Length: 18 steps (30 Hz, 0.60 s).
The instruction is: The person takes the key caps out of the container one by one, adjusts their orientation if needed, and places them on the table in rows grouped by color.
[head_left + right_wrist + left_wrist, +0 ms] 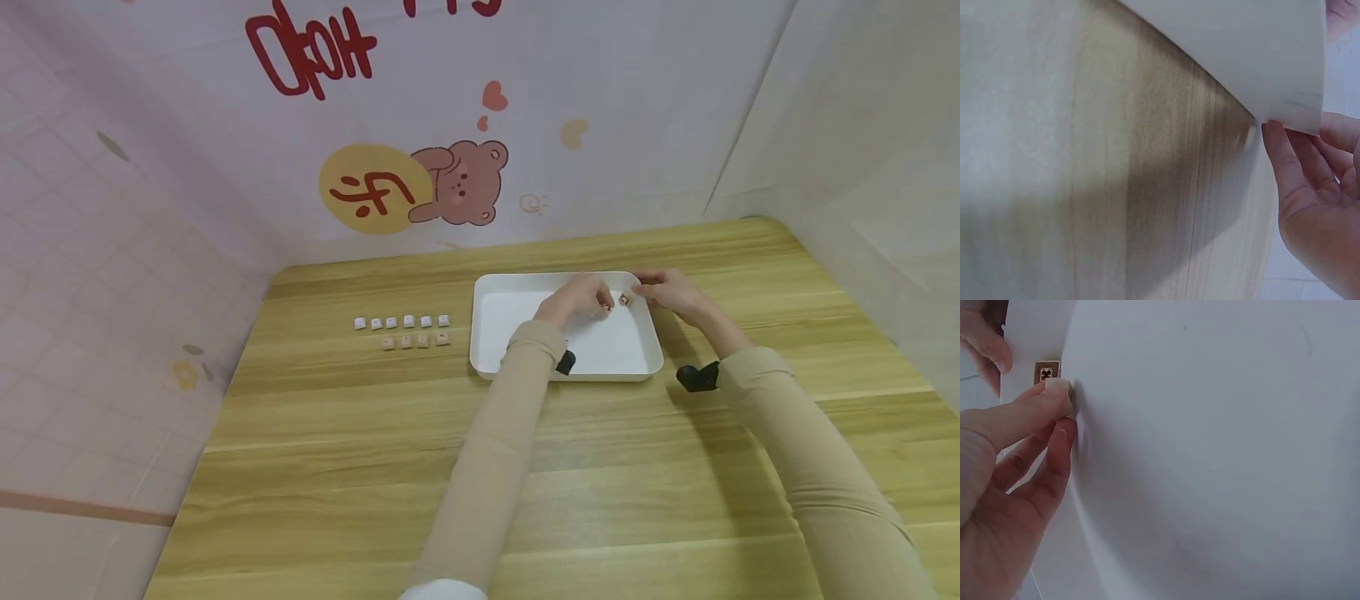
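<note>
A shallow white tray lies on the wooden table. Inside it, near the far right corner, my left hand pinches a small beige keycap between thumb and fingertips. Just beyond those fingertips, a second keycap sits in the tray with its brown hollow underside and cross-shaped stem socket showing. My right hand grips the tray's far right corner; in the right wrist view its fingers press the outer wall while the thumb comes over the rim.
Left of the tray, several white keycaps stand in a row, with a shorter row of beige-pink keycaps in front of it. A printed cloth hangs behind the table. Black wrist straps or mounts show at both sleeves.
</note>
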Each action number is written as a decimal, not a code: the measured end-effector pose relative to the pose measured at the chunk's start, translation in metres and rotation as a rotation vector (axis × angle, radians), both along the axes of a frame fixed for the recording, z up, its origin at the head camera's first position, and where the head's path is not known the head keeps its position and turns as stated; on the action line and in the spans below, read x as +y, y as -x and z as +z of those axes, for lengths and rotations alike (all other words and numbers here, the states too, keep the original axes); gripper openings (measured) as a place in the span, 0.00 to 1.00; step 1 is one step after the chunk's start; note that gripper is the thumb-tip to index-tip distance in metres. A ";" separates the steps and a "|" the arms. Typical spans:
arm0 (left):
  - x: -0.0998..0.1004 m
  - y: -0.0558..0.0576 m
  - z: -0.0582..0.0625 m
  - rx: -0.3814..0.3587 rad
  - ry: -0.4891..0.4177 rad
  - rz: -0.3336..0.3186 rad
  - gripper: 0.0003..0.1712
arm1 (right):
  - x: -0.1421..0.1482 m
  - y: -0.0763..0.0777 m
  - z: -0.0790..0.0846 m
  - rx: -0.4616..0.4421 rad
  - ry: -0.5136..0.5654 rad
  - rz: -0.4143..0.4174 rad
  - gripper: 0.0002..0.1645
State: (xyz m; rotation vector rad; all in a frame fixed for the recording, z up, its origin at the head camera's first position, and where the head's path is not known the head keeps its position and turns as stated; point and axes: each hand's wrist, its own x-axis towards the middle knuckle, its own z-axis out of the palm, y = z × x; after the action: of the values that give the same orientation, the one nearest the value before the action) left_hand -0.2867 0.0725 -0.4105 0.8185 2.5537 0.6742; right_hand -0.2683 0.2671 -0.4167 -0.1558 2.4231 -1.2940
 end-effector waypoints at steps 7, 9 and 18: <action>-0.011 0.000 0.006 -0.060 -0.043 0.004 0.14 | 0.000 -0.001 0.000 0.007 -0.007 0.008 0.31; -0.018 0.000 0.010 -0.102 -0.111 0.004 0.15 | 0.000 0.000 0.000 0.009 -0.012 0.002 0.31; -0.067 -0.003 0.029 -0.182 -0.406 0.064 0.18 | 0.001 0.000 -0.001 -0.005 0.032 0.005 0.32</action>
State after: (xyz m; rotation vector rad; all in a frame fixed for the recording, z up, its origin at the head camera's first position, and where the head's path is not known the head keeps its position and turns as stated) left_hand -0.2837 0.0052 -0.3811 0.7575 2.3181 1.2544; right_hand -0.2678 0.2686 -0.4178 -0.1670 2.3975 -1.3294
